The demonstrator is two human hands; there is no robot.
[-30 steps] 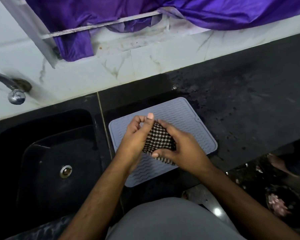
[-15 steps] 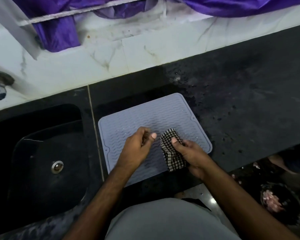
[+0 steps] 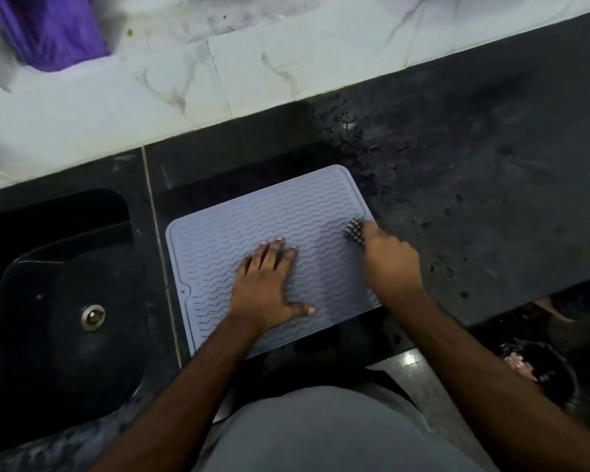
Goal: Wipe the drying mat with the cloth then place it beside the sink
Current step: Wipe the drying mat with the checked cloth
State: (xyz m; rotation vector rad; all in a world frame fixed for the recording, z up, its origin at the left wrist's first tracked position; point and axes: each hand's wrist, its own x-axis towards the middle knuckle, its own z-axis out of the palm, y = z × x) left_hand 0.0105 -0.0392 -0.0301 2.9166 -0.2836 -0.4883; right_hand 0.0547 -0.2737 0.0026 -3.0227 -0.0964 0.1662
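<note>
From the head view, the pale lilac-grey silicone drying mat with wavy ribs (image 3: 252,226) lies flat on the black stone counter (image 3: 474,185), just beside the black sink basin (image 3: 58,301) that sits at its nine o'clock. The left hand (image 3: 266,284) rests palm-down near the mat's centre, fingers straight and close together, thumb splayed toward five o'clock, pinning the mat. The right hand (image 3: 389,264) is at the mat's three o'clock edge, blurred, its fingers curled round the small black-and-white checked cloth (image 3: 355,229); only a bunched corner of cloth shows past the knuckles, touching the mat's ribs.

The wiping looks only begun, judged from the fine droplets glinting across the middle ribs. Water beads also speckle the counter at the mat's one o'clock.

The risks, as I judge them: the cloth is bunched small, so a stroke may skip the grooves and leave water in them. A stroke running off the three o'clock edge could pick up counter grit and carry it back. If the left palm lifts, the light mat may skid toward the sink.
</note>
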